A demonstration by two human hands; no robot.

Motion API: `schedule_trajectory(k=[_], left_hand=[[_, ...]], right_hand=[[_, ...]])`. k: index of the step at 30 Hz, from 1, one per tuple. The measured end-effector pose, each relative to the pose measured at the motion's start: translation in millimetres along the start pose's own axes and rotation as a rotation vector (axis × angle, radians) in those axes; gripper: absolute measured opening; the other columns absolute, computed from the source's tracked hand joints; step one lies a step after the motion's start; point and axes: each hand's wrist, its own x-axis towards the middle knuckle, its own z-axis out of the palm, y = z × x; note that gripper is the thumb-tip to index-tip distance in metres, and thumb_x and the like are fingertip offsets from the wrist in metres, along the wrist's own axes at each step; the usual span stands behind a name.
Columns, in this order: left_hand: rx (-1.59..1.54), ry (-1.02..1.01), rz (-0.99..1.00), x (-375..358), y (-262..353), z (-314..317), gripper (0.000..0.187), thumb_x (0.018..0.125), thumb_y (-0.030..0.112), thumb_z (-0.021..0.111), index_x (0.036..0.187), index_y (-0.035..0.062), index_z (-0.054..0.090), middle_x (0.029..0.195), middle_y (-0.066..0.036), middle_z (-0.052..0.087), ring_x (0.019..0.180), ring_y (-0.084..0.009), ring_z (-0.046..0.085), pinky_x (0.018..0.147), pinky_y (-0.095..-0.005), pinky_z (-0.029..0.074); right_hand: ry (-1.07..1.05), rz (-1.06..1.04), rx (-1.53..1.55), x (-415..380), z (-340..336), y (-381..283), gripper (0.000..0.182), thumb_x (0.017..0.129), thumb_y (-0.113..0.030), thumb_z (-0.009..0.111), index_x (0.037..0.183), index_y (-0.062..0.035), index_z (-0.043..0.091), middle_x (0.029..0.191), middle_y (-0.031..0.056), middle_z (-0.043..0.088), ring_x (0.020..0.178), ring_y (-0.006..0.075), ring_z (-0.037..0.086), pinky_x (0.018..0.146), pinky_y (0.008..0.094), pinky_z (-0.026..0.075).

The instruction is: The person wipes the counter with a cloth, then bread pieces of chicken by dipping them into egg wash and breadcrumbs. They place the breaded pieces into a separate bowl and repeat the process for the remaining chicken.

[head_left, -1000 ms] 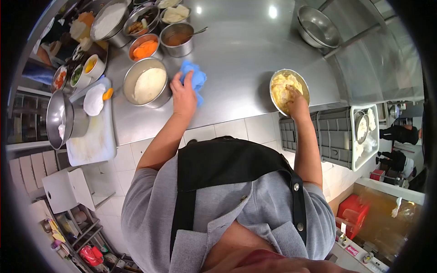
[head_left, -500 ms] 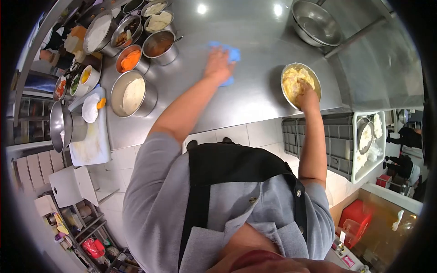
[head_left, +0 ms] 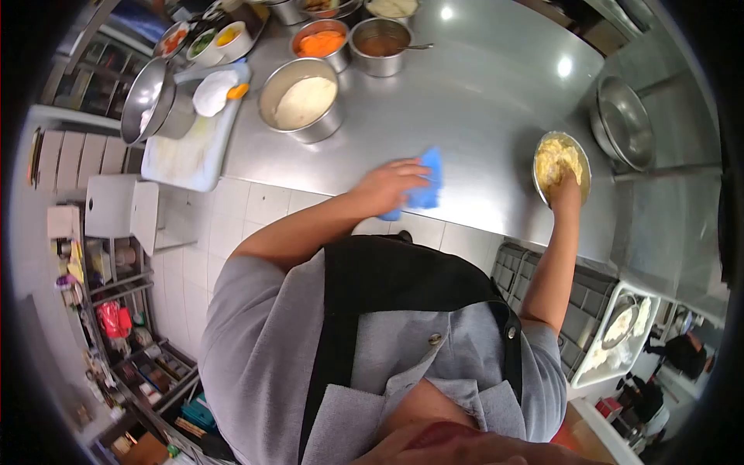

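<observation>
My left hand presses on a blue cloth at the front edge of the steel table, with part of the cloth hanging past that edge. My right hand reaches into a metal bowl standing on the right of the table. Inside the bowl is a soft, lumpy yellow mixture. It hides my right fingers, so their grip does not show.
A deep pot of pale mixture, a pot of orange pieces and a brown sauce pot stand at left. A white cutting board lies beyond them. Stacked bowls rest at right, above a white tub.
My left hand has drawn the blue cloth back from mid-table to the front edge. My right hand stays in the bowl. The whole view has shifted and turned.
</observation>
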Motion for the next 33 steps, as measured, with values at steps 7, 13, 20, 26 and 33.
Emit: schedule_trajectory(k=[7,13,20,26,33], left_hand=[[0.515,0.485,-0.65,-183,-61,-115,0.033,0.061,-0.005,0.054,0.088,0.011,0.061,0.099,-0.01,0.06,0.096,-0.0308,0.054,0.087,-0.0391,0.044],[0.73,0.475,-0.77,-193,-116,-172,0.036,0.068,0.009,0.061,0.104,0.014,0.06,0.111,-0.009,0.057,0.104,-0.033,0.049,0.089,-0.0424,0.041],[0.689,0.308,-0.804,-182,-126,-192,0.048,0.075,0.026,0.063,0.121,0.0168,0.053,0.123,-0.01,0.052,0.115,-0.033,0.043,0.096,-0.0495,0.032],[0.34,0.614,-0.538,-177,-105,-225,0.048,0.077,0.018,0.062,0.122,0.0076,0.05,0.119,-0.015,0.053,0.113,-0.0329,0.046,0.097,-0.0428,0.033],[0.25,0.551,-0.211,-160,-72,-200,0.031,0.078,0.006,0.057,0.109,0.0056,0.058,0.112,-0.012,0.056,0.107,-0.0313,0.049,0.093,-0.0398,0.037]], right_hand=[[-0.019,-0.282,0.131,-28,41,-107,0.043,0.078,-0.002,0.049,0.12,-0.0072,0.053,0.114,0.0233,0.056,0.101,0.0375,0.056,0.088,0.041,0.045],[-0.131,-0.482,0.13,-73,46,-235,0.03,0.075,-0.004,0.055,0.105,-0.0058,0.059,0.105,0.0179,0.059,0.094,0.0348,0.058,0.082,0.0409,0.047],[-0.197,-0.252,0.185,-62,44,-274,0.03,0.075,-0.005,0.056,0.103,-0.0108,0.066,0.095,0.0187,0.064,0.089,0.0343,0.061,0.078,0.0385,0.049],[-0.15,-0.145,0.312,-90,-11,-305,0.025,0.077,-0.011,0.058,0.099,-0.014,0.068,0.096,0.0192,0.063,0.088,0.0339,0.061,0.077,0.0377,0.049],[-0.251,-0.305,-0.165,-103,55,-314,0.042,0.075,-0.013,0.06,0.117,-0.0192,0.059,0.114,0.0154,0.057,0.103,0.031,0.057,0.088,0.0384,0.046]])
